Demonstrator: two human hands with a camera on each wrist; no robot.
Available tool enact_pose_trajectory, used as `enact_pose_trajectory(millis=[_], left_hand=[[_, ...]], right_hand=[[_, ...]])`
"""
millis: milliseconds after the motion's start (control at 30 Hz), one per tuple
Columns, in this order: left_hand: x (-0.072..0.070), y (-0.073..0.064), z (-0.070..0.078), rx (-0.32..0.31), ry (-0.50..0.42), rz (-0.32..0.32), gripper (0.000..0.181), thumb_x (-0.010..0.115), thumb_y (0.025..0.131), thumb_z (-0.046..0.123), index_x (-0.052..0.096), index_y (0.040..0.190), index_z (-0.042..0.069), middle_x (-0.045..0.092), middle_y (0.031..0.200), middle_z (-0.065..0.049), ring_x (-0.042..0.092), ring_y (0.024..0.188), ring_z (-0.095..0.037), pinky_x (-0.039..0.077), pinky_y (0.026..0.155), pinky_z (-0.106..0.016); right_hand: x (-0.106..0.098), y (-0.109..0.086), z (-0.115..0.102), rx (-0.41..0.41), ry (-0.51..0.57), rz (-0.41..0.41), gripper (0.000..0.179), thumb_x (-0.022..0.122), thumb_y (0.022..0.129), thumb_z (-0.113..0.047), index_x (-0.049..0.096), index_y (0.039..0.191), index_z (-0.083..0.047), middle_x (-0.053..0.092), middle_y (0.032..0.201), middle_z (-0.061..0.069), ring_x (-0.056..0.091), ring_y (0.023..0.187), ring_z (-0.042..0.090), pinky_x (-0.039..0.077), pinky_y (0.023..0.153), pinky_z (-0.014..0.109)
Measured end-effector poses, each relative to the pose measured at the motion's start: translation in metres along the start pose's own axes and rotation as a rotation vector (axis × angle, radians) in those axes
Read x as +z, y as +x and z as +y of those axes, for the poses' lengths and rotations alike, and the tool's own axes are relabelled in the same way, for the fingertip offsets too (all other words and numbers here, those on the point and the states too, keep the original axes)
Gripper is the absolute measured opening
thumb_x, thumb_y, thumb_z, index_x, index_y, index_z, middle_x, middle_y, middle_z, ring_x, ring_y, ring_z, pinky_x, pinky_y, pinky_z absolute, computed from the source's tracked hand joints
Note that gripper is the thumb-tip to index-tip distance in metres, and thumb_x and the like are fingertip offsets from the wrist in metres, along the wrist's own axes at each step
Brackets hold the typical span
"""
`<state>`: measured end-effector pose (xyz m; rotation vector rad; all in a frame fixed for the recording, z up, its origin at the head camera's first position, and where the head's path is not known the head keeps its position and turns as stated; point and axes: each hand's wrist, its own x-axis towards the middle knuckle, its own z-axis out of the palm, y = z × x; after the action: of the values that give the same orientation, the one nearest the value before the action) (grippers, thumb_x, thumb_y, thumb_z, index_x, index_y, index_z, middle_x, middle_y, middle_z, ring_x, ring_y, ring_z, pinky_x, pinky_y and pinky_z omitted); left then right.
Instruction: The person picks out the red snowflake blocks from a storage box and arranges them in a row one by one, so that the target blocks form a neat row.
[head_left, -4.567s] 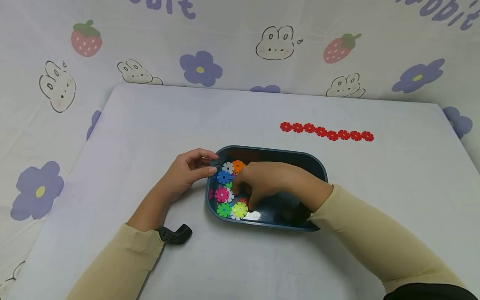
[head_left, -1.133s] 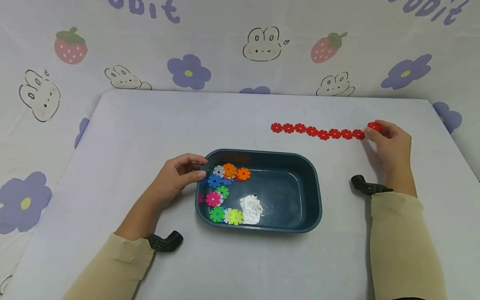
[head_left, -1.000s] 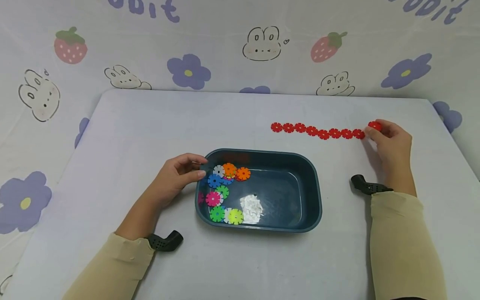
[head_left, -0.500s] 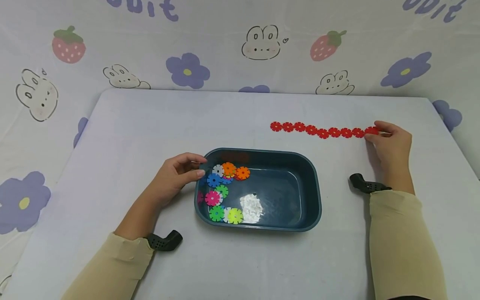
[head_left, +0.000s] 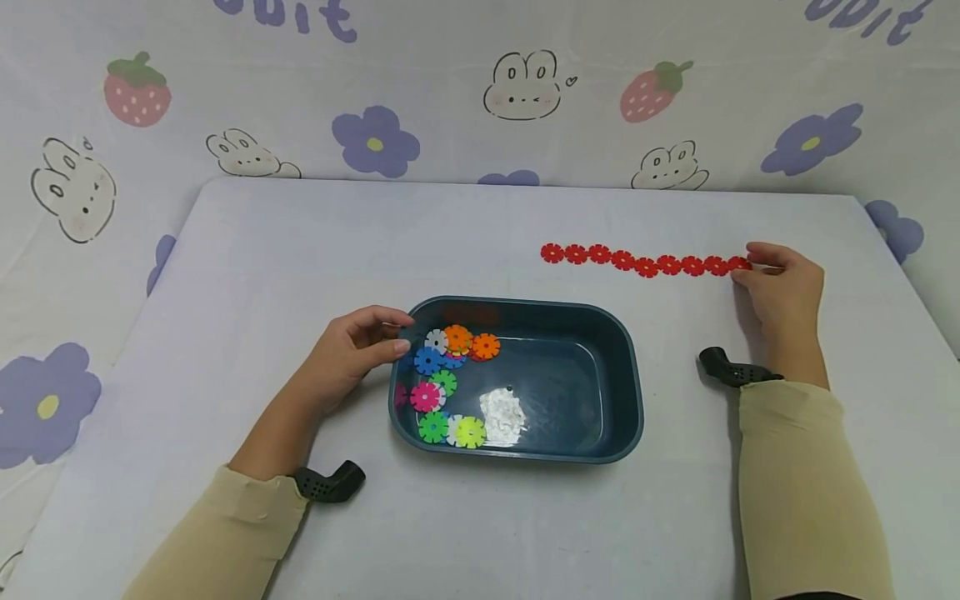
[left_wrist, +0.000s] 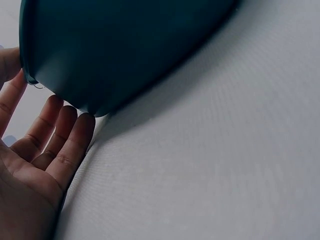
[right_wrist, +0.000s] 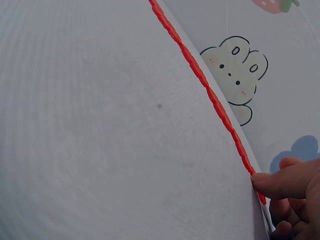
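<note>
My left hand (head_left: 330, 358) holds the left end of a dark teal plastic tray (head_left: 633, 400), thumb and forefinger at the rim. In the left wrist view several fingertips touch the tray's outer wall (left_wrist: 135, 45). Inside the tray lie several notched plastic discs (head_left: 428, 361) in blue, green, pink, orange, white and yellow, gathered at the left. A row of red notched discs (head_left: 646, 267) stretches across the back right of the table. My right hand (head_left: 787, 283) has thumb and forefinger at the red disc (head_left: 738, 263) at the row's right end, partly covering it.
A white cloth covers the table (head_left: 525, 525). Behind it hangs a patterned cloth (head_left: 442, 83) with rabbits, strawberries and flowers. A black wrist device (head_left: 330, 482) sits by the left sleeve, and another black device (head_left: 738, 369) is on the right wrist.
My right hand has gone from inside the tray to the row's right end with a red disc. That disc has moved down and left against the row. The left hand stays at the tray.
</note>
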<state>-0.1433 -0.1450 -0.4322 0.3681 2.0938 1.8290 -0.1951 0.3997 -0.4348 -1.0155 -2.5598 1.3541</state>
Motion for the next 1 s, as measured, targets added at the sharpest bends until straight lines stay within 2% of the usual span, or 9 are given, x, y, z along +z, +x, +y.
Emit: enact_pose_trajectory(millis=[367, 500, 600, 733, 833, 900, 1000], left_hand=[[-0.002, -0.001, -0.001, -0.008, -0.008, 0.006, 0.036, 0.069, 0.092, 0.018, 0.061, 0.123, 0.003, 0.060, 0.126, -0.014, 0.060, 0.110, -0.020, 0.053, 0.089, -0.025], [-0.002, 0.001, -0.001, -0.020, 0.011, -0.004, 0.036, 0.070, 0.091, 0.019, 0.062, 0.123, 0.005, 0.061, 0.125, -0.013, 0.061, 0.108, -0.022, 0.053, 0.089, -0.025], [-0.002, 0.002, 0.000, -0.022, 0.020, -0.017, 0.036, 0.070, 0.091, 0.021, 0.062, 0.124, 0.007, 0.062, 0.123, -0.013, 0.061, 0.106, -0.024, 0.053, 0.090, -0.026], [-0.002, 0.003, 0.002, -0.025, 0.010, -0.018, 0.036, 0.070, 0.091, 0.020, 0.063, 0.123, 0.006, 0.062, 0.122, -0.014, 0.062, 0.104, -0.025, 0.053, 0.089, -0.026], [-0.003, 0.002, 0.002, -0.022, -0.003, -0.016, 0.035, 0.070, 0.091, 0.019, 0.062, 0.123, 0.005, 0.062, 0.122, -0.015, 0.062, 0.103, -0.024, 0.053, 0.089, -0.026], [-0.003, 0.002, 0.002, -0.018, -0.009, -0.016, 0.035, 0.069, 0.091, 0.019, 0.062, 0.123, 0.004, 0.061, 0.122, -0.016, 0.061, 0.102, -0.024, 0.053, 0.088, -0.026], [-0.003, 0.002, 0.001, -0.014, -0.012, -0.016, 0.036, 0.069, 0.091, 0.020, 0.062, 0.123, 0.004, 0.061, 0.120, -0.016, 0.060, 0.101, -0.024, 0.053, 0.087, -0.026]], right_hand=[[0.001, -0.010, -0.019, 0.020, 0.006, -0.042, 0.050, 0.064, 0.091, -0.046, 0.054, 0.140, -0.037, 0.052, 0.127, -0.014, 0.045, 0.111, 0.006, 0.045, 0.104, 0.027], [0.001, -0.019, -0.026, 0.008, 0.021, -0.045, 0.050, 0.065, 0.090, -0.048, 0.057, 0.138, -0.034, 0.054, 0.118, -0.017, 0.049, 0.103, 0.003, 0.048, 0.093, 0.021], [0.001, -0.028, -0.036, -0.048, 0.032, -0.020, 0.048, 0.065, 0.090, -0.048, 0.060, 0.135, -0.031, 0.055, 0.110, -0.018, 0.052, 0.096, 0.002, 0.047, 0.081, 0.015], [0.002, -0.047, -0.065, -0.193, 0.036, -0.012, 0.046, 0.065, 0.090, -0.049, 0.064, 0.131, -0.028, 0.061, 0.107, -0.013, 0.057, 0.089, 0.002, 0.048, 0.071, 0.012], [0.004, -0.074, -0.091, -0.342, 0.043, -0.031, 0.042, 0.066, 0.091, -0.044, 0.067, 0.127, -0.024, 0.065, 0.103, -0.009, 0.061, 0.084, 0.003, 0.049, 0.069, 0.012], [0.005, -0.096, -0.107, -0.467, 0.046, -0.037, 0.037, 0.067, 0.092, -0.039, 0.069, 0.124, -0.021, 0.067, 0.099, -0.010, 0.062, 0.081, 0.003, 0.049, 0.069, 0.012], [0.009, -0.131, -0.128, -0.726, 0.071, -0.056, 0.029, 0.069, 0.092, -0.023, 0.072, 0.118, -0.012, 0.067, 0.091, -0.016, 0.063, 0.078, 0.003, 0.049, 0.067, 0.013]])
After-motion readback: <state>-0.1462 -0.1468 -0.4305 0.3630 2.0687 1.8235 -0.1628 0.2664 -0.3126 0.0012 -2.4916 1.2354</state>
